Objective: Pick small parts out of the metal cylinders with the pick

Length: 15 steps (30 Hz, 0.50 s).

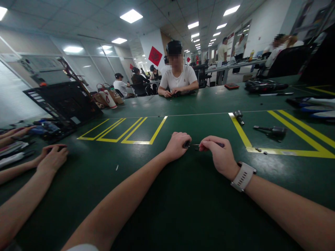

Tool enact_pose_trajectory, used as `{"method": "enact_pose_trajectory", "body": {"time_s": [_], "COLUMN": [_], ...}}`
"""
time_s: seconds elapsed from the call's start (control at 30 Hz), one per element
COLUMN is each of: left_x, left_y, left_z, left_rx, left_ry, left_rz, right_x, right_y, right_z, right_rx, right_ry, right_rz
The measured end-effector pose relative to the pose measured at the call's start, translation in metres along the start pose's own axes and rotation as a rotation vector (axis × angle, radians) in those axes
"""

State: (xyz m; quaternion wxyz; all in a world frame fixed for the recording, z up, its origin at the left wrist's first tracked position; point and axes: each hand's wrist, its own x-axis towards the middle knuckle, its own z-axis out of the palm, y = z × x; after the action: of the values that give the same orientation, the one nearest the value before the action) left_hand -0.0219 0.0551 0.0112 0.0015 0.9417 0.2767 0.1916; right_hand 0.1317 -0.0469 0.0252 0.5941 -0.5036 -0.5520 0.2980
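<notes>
My left hand (176, 145) is closed around a small dark cylindrical part (186, 144), one end of which shows beside the thumb. A thin screwdriver (194, 144) is pinched in my right hand (218, 153). Its slim shaft points left toward the dark part, and its dark handle end shows behind the fingers. Whether the tip touches the part is too small to tell. Just below the shaft, a tiny dark piece (196, 149) lies on the green table (167, 202). My right wrist wears a watch with a pale strap.
Right of my hands lie a short dark metal part (238, 117), a shafted dark part (274, 130) and tiny pieces (258, 150) by yellow tape. Blue-and-white-handled tools (316, 106) lie far right. Another person's hands (53, 157) rest at left; a co-worker (178, 76) sits opposite.
</notes>
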Motion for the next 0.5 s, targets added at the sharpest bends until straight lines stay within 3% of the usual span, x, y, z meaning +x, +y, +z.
{"method": "enact_pose_trajectory", "body": {"time_s": [0.27, 0.5], "left_x": [0.0, -0.002], "left_y": [-0.003, 0.0], "left_z": [0.001, -0.002], "left_rx": [-0.05, -0.332], "left_ry": [0.011, -0.002], "left_rz": [-0.027, 0.0], "right_x": [0.002, 0.005], "right_y": [0.006, 0.013], "right_z": [0.0, -0.001], "right_rx": [-0.079, -0.117], "right_ry": [0.065, 0.102], "right_rz": [0.029, 0.074]}}
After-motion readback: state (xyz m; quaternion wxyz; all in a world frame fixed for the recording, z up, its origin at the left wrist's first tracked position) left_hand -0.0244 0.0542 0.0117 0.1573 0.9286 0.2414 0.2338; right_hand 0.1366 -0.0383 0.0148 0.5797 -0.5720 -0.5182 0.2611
